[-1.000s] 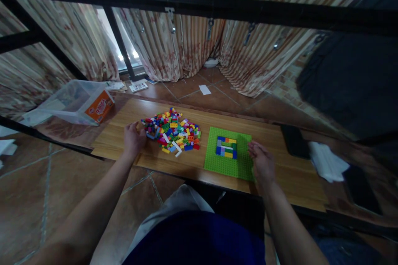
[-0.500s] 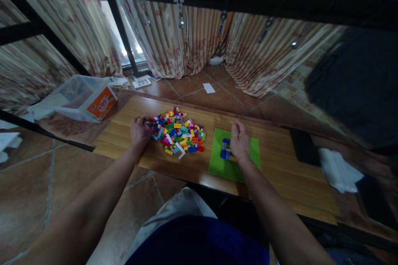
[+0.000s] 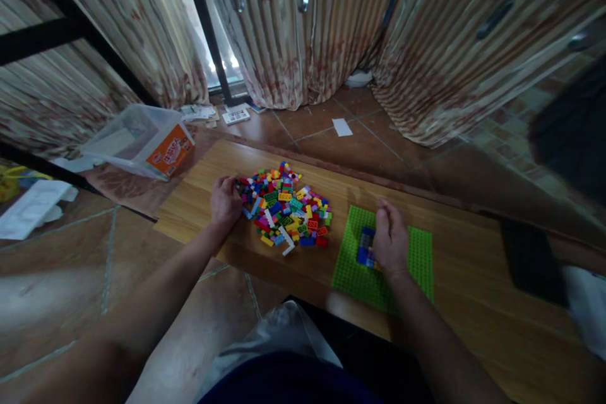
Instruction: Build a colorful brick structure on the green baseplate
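Note:
A heap of many-coloured toy bricks [image 3: 288,208] lies on the wooden board. My left hand [image 3: 226,202] is at the heap's left edge, its curled fingers touching the bricks there; what they pinch, if anything, is hidden. To the right of the heap lies a green studded baseplate [image 3: 350,278]. On it sits a small structure of blue bricks [image 3: 364,249] with a little grey and yellow showing. My right hand [image 3: 392,237] is over the structure's right part and covers it. Its fingers are bent and close together, and anything in them is out of sight.
Beyond the board's left end stands a clear plastic bin [image 3: 137,139] with an orange label. A dark flat object [image 3: 530,259] lies at the board's right. Black metal bars [image 3: 80,28] cross the upper left, with striped curtains [image 3: 293,44] behind.
The camera view has tilted down and turned left, so things appear shifted right. Both hands stay at about the same places, the left at the heap and the right over the baseplate.

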